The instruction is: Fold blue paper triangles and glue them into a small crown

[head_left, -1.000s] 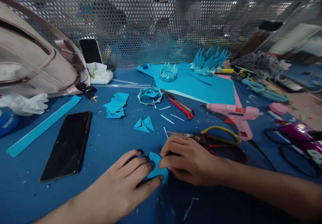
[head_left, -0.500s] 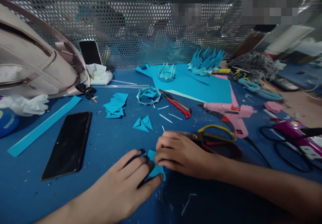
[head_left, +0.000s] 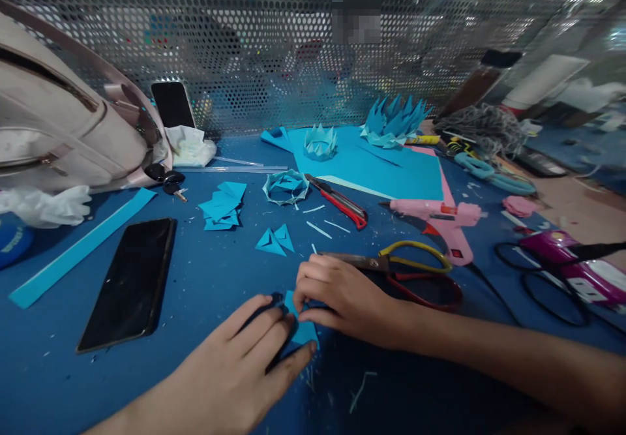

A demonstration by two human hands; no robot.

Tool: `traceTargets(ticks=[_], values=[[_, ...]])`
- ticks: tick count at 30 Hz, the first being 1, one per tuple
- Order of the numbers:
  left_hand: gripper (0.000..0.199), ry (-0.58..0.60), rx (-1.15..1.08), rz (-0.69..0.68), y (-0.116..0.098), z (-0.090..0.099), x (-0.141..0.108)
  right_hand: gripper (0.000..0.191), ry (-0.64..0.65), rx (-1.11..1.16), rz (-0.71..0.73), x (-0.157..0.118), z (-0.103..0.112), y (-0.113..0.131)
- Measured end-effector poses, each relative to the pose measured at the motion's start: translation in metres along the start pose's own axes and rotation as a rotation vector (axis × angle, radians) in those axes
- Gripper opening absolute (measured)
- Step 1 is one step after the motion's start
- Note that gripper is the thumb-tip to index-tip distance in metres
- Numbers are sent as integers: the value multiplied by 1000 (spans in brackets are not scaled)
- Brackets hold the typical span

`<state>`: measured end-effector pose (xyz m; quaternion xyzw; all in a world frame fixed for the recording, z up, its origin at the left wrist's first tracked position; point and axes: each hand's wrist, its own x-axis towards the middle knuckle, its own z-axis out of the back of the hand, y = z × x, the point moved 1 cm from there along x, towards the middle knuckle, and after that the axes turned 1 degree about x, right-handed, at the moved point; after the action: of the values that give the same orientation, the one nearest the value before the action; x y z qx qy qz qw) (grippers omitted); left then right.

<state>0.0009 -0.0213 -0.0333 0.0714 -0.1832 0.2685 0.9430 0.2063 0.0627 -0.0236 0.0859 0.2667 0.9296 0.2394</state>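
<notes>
A small folded piece of blue paper (head_left: 304,334) lies on the blue tabletop under both hands. My left hand (head_left: 249,350) presses its left and lower edges down with bent fingertips and thumb. From the right, my right hand (head_left: 337,295) has curled fingers closed on the upper part, which hides some of the fold. Just above it are two folded blue triangles (head_left: 274,239). A stack of blue paper pieces (head_left: 223,207) sits farther left, near a ring of folded paper (head_left: 286,187). Scissors (head_left: 386,262) with yellow and red handles lie beside my right hand.
Across the right side are a red utility knife (head_left: 342,205), a pink glue gun (head_left: 443,216) and a purple device (head_left: 572,265) with a black cord. A phone (head_left: 130,285) and blue strip (head_left: 83,246) lie left. Pointed paper crowns (head_left: 397,120) stand behind, before a perforated metal screen (head_left: 274,44).
The view has turned slightly to the right, so most things sit a little farther left. My right fingers have shifted slightly on the paper; my left hand stays in place.
</notes>
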Motion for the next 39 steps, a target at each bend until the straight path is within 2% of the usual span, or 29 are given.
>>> traceTargets(ticks=[3, 9, 13, 18, 26, 39], values=[[31, 4, -2, -4, 0, 0, -1, 11, -17, -39, 7, 0, -3, 0], [31, -23, -29, 15, 1, -1, -2, 15, 10, -324, 133, -2, -13, -2], [33, -3, -42, 30, 1, -2, 1, 18, 7, -406, 166, -3, -17, -4], [37, 60, -27, 52, 0, -3, 5, 11, -23, -375, 155, -3, -18, -6], [36, 100, -28, 49, 1, -5, 2, 8, -34, -193, 81, 0, -10, -3], [33, 62, -21, 40, 1, -4, 2, 11, -21, -237, 81, -2, -13, -3]])
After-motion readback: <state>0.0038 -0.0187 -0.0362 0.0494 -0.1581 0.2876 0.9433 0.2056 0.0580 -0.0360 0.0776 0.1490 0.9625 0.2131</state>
